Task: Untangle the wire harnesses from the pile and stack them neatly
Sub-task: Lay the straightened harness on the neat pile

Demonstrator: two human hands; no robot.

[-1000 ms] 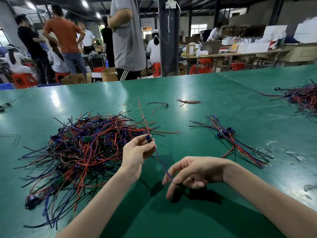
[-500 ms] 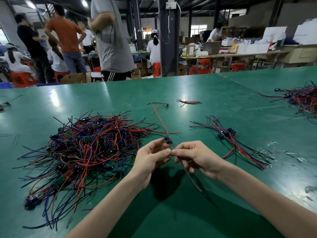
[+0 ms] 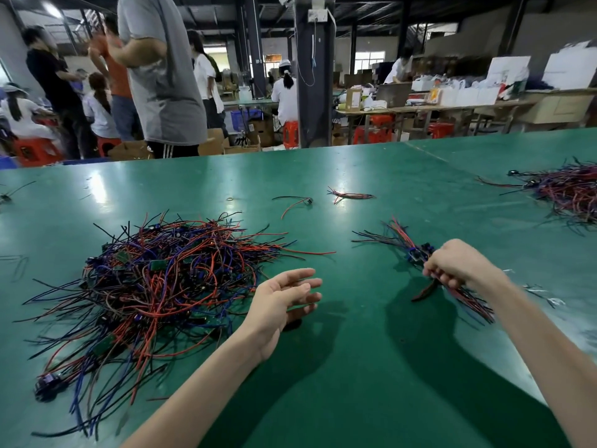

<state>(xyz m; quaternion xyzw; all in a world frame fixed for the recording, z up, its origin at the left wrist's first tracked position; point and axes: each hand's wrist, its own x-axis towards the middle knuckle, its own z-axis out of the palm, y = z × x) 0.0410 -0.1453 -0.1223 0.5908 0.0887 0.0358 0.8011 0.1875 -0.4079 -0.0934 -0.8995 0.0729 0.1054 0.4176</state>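
Green table (image 3: 371,367) bears 1 near pile (image 3: 155,286), 1 far pile (image 3: 568,192), 1 stack (image 3: 400,240); left hand (image 3: 284,302) spread, right hand (image 3: 458,266) grips stack

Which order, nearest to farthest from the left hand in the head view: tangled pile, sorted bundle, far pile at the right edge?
1. Tangled pile: just left of the left hand.
2. Sorted bundle: off to its right, gripped by the right hand.
3. Far pile: far back right.
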